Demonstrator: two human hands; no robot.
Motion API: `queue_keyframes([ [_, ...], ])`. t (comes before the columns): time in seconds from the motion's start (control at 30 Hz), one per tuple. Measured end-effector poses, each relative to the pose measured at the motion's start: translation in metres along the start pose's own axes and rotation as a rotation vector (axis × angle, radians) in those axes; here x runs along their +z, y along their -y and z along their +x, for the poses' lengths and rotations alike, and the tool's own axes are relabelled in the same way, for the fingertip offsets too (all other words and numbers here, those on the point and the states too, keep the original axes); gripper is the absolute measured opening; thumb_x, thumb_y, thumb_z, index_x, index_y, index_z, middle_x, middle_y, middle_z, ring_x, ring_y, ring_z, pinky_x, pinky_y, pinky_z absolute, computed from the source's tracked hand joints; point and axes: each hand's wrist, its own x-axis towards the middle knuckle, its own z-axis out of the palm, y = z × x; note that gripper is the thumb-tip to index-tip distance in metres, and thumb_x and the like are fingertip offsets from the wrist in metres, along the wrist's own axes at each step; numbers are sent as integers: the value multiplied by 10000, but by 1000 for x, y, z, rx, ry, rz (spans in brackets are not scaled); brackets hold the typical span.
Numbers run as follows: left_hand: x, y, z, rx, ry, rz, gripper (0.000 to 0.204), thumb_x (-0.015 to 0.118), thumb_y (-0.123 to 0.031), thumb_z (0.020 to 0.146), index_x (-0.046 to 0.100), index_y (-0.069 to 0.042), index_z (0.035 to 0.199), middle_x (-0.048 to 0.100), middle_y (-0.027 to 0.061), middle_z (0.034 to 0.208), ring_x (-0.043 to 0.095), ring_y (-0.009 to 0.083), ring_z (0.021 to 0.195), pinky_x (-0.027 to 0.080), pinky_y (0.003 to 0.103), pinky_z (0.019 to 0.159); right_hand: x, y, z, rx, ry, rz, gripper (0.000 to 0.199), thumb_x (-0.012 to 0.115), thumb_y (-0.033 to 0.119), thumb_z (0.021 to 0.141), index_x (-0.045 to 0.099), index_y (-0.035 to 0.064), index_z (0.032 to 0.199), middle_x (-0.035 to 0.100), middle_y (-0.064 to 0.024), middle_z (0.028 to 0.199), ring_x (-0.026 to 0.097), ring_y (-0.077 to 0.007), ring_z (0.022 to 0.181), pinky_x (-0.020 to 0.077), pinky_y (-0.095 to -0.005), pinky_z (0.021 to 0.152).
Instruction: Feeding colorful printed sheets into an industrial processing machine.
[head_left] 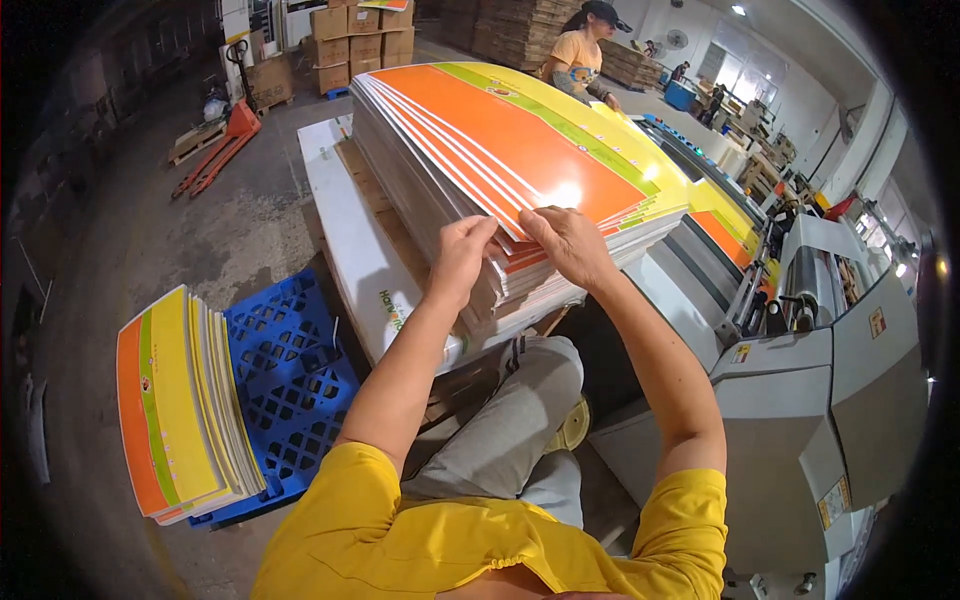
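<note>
A tall stack of large printed sheets (520, 130), orange with green and yellow bands, lies in front of me on a white board (345, 230). My left hand (462, 250) grips the near edge of the top sheets, fingers curled over them. Beside it, my right hand (568, 240) pinches the same edge and lifts a few sheets slightly off the stack. Both forearms reach up from the lower edge, out of yellow sleeves.
A smaller stack of the same sheets (180, 405) rests on a blue plastic pallet (285, 385) at lower left. A grey machine (820, 390) stands at right. Another person (583, 55) works behind the stack. An orange pallet jack (225, 140) and cardboard boxes (360, 40) stand farther back.
</note>
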Motion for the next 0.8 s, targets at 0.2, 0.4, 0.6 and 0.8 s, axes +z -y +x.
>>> queue_keyframes([
  [0.2,1,-4,-2,-11,33,44,194,487,-140,861,605,5,812,575,17,732,533,97,665,440,236,620,3,11,8,127,69,58,345,549,360,770,639,30,721,602,-146,681,582,-304,654,448,-381,590],
  [0.4,-1,2,3,34,19,142,197,503,-154,859,617,6,834,581,13,750,530,86,660,441,226,616,9,-9,18,317,122,355,297,597,282,738,649,-6,787,617,-142,676,590,-218,620,455,-315,590],
  [0.6,-1,-6,1,-10,2,67,188,524,-167,849,621,-9,820,588,14,758,520,78,659,437,221,608,6,-2,16,387,208,525,210,590,178,762,640,-11,839,605,-51,712,525,-95,634,413,-218,601],
  [0.8,-4,0,3,-9,29,57,187,527,-166,846,616,-10,795,586,9,746,526,79,676,442,229,613,6,2,14,416,153,571,203,608,185,740,635,-3,812,606,-50,696,542,-132,639,420,-251,609],
])
